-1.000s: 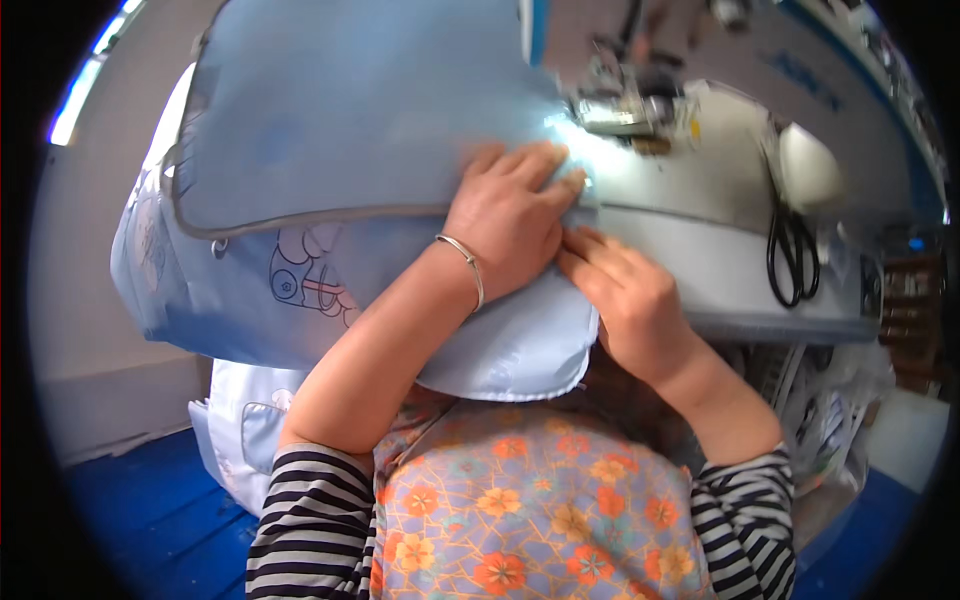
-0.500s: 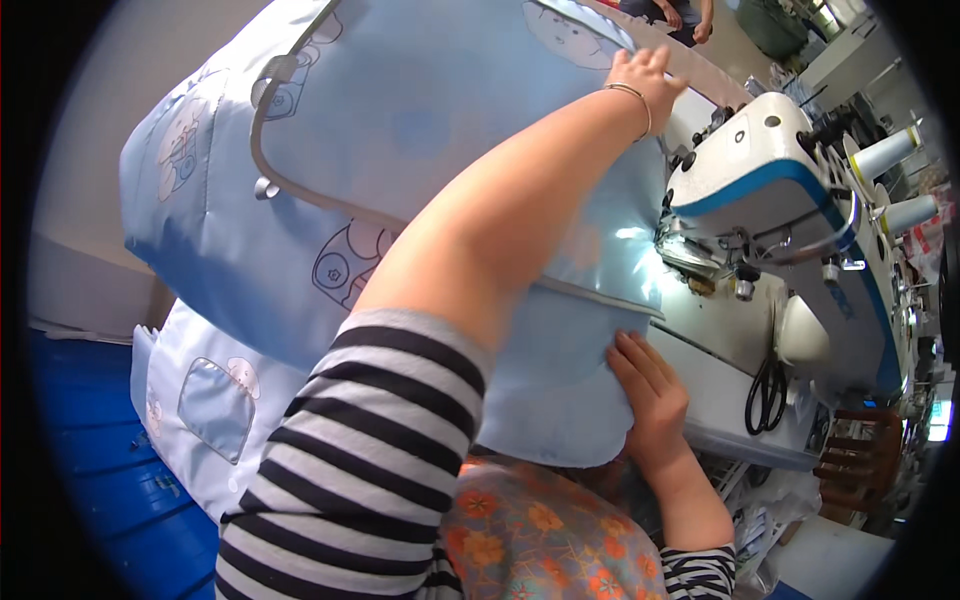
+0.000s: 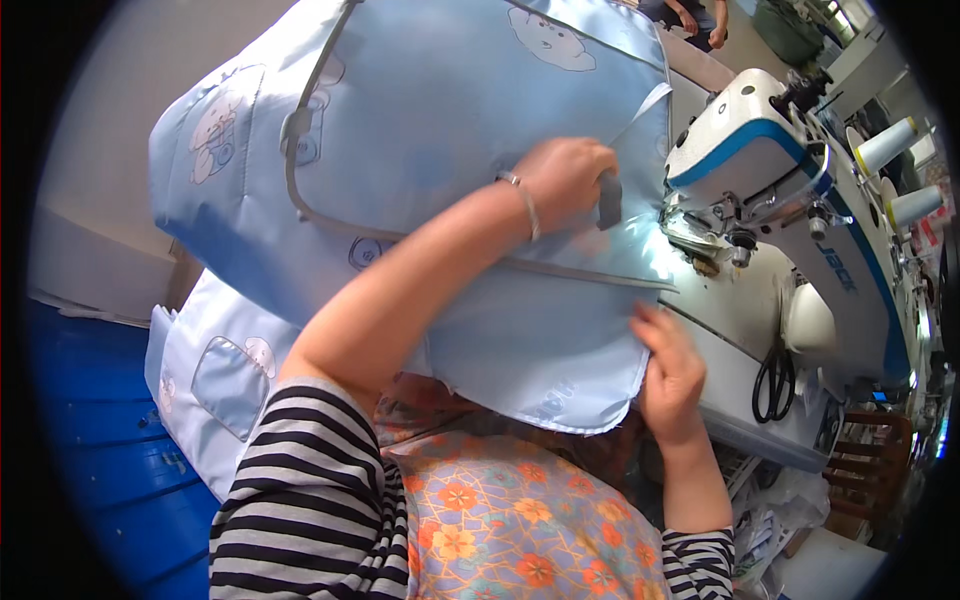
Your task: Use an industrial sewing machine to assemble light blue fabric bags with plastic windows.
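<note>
Light-blue padded fabric (image 3: 430, 110) with grey piped edges and printed cartoon figures spreads before me, under the needle area of a white-and-blue sewing machine (image 3: 730, 130). Over its middle, my left hand (image 3: 565, 180) is closed, with a short grey strip (image 3: 610, 200) at its fingers; motion blurs it slightly. Beyond that hand, a thin white ribbon (image 3: 645, 110) slants up from the fabric. My right hand (image 3: 672, 375) grips the right edge of a rounded light-blue flap (image 3: 530, 370) near my lap, its fingertips blurred.
Black-handled scissors (image 3: 773, 385) lie on the machine table, right of my right hand. White thread cones (image 3: 885, 145) stand behind the machine. More printed fabric (image 3: 220, 390) hangs at left above a blue surface (image 3: 80, 450). Another person's hands (image 3: 700, 25) show at the far top.
My left hand has come back from the far right edge to the fabric's middle, its fingers now closed at a grey strip. The right hand stays by the flap, and the flap's lower edge has risen.
</note>
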The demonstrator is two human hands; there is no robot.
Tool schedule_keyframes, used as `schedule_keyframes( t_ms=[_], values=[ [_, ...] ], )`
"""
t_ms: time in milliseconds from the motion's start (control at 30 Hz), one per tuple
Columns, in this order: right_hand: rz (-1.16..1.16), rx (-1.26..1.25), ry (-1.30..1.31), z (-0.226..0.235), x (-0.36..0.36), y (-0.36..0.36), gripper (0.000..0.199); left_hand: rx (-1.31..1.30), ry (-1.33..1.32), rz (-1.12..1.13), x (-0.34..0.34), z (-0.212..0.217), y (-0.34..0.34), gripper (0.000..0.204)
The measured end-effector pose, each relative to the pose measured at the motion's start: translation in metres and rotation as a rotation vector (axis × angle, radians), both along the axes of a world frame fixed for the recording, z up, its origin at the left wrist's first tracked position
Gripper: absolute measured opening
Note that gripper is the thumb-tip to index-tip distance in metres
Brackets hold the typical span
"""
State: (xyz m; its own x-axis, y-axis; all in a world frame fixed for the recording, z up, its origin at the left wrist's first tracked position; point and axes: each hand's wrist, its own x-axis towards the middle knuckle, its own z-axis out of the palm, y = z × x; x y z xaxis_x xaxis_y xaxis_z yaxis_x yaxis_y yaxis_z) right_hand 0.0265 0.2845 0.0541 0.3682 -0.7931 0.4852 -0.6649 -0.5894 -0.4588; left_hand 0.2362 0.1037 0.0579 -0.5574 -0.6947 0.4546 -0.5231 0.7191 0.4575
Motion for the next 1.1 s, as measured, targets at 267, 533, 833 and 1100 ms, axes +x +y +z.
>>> schedule_keyframes(
  t_ms=[267,533,833,1100],
  values=[
    [-0.204,0.322,-0.579,0.028,0.03,-0.067,0.023,-0.272,0.068,0.055,-0.006,-0.011,0.084,0.024],
    [-0.12,0.52,-0.503,0.013,0.023,-0.09,0.02,-0.388,0.27,-0.118,-0.024,0.004,0.09,0.026],
    [-0.068,0.618,-0.371,0.017,-0.014,-0.075,0.017,-0.11,0.097,-0.003,-0.044,0.001,0.064,0.009],
    [-0.322,0.425,-0.357,0.001,-0.022,-0.078,0.012,0.012,0.002,0.187,-0.061,-0.006,0.076,0.01]
  ],
)
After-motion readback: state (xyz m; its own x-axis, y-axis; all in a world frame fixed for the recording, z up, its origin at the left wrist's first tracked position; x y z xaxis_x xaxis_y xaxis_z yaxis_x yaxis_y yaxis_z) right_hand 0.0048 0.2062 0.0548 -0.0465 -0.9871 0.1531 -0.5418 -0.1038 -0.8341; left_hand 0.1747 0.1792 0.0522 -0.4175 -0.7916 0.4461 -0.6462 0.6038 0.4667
